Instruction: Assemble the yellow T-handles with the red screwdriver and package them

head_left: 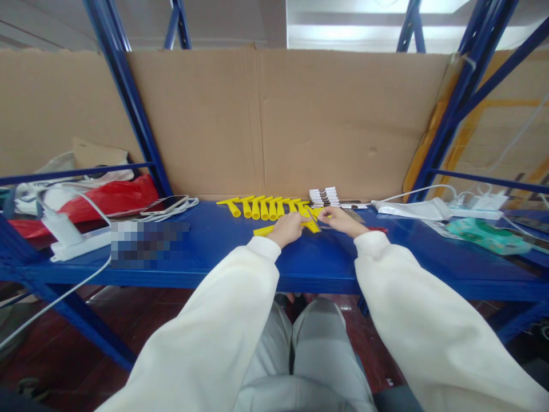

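- Left hand [288, 229]: fingers wrapped round a yellow T-shaped piece [263, 231] over the blue bench [206, 246].
- Right hand [341, 221]: fingers bunched beside it; whether they grip anything, I can't tell.
- Similar yellow pieces [265, 209] line up behind.

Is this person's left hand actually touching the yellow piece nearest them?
Touching. The head view shows the left hand closed over the yellow piece, with yellow showing on both sides of the hand.
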Motion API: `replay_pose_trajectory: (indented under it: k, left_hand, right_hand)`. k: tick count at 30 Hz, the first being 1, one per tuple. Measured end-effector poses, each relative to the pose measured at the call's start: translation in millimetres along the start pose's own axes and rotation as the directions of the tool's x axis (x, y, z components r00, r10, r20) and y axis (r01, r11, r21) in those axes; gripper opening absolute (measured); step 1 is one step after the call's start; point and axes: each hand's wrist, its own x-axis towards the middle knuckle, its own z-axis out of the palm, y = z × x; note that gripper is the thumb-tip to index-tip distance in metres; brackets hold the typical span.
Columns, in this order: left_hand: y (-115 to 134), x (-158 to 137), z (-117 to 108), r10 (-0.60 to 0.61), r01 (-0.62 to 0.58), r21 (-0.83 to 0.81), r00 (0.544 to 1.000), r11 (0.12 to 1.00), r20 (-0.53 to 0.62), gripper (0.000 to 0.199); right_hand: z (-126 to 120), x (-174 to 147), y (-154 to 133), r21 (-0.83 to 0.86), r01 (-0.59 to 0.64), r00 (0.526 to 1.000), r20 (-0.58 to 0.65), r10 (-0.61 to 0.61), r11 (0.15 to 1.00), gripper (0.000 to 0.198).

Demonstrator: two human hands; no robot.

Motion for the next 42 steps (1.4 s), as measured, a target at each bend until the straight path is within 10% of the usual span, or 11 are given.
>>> replay_pose_trajectory:
  k: [42]
  left_hand:
    - [2.2,-1.9,-3.3,0.043,-0.043,0.039,0.999,0.998,0.001,0.037]
  right_hand:
    - [18.7,-1.2,-13.6,-0.169,0.182,0.983,0.024,-0.180,0.969,0.011]
